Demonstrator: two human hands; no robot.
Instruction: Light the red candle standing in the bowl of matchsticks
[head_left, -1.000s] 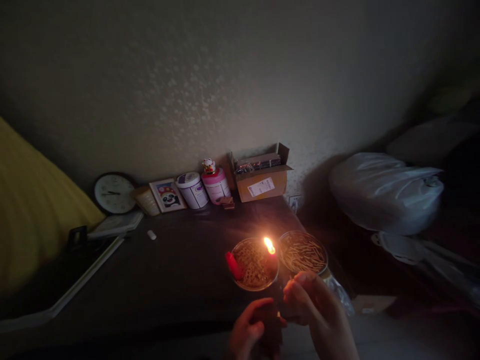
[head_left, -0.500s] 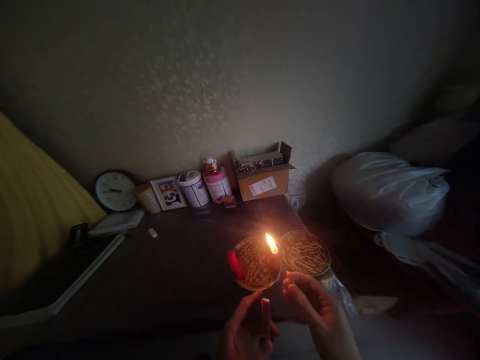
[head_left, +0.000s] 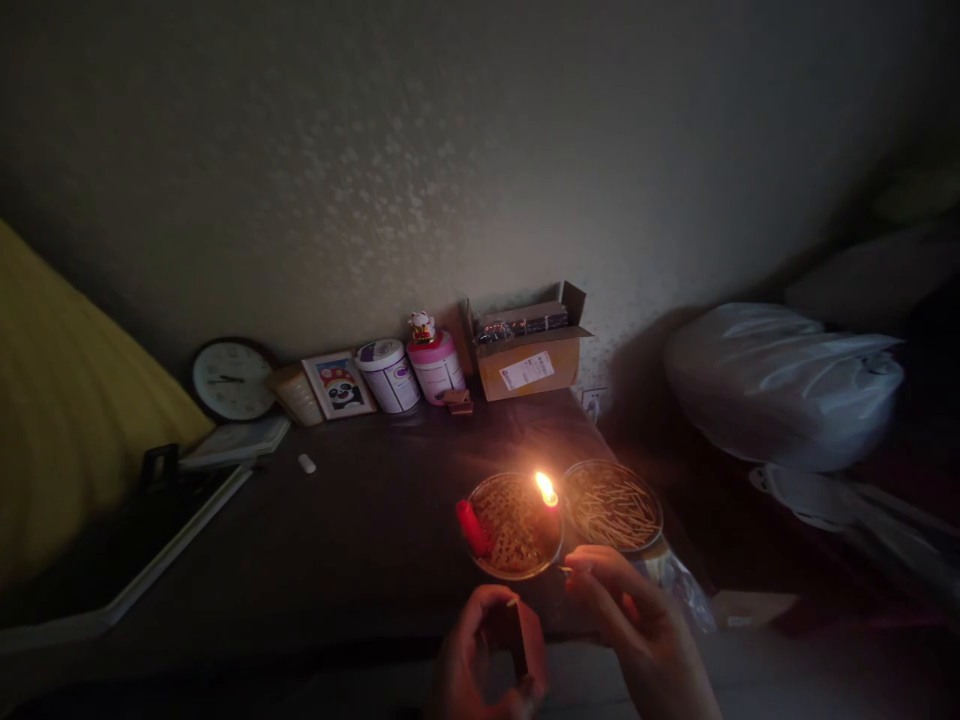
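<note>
My left hand [head_left: 472,645] is closed around a small matchbox [head_left: 531,640], tilted near the table's front edge. My right hand [head_left: 634,620] pinches a short matchstick [head_left: 565,570], its tip pointing left, apart from the matchbox. Just beyond my hands stands a round bowl [head_left: 517,577] of small brown pieces. At its right side a candle [head_left: 551,505] burns with a bright flame; a red candle [head_left: 472,528] without a flame leans at its left side. A second round bowl [head_left: 658,530], filled with thin sticks, sits to the right.
Along the wall stand a clock [head_left: 234,380], a panda picture [head_left: 341,388], two tubs [head_left: 388,376] and an open cardboard box [head_left: 529,372]. A dark frame-like board [head_left: 112,560] lies at left. A stuffed white bag [head_left: 784,385] is off the table's right side.
My left hand has turned the matchbox, so its broader face shows. The matchstick in my right hand now shows more plainly, pointing left. Candles and bowls stay put.
</note>
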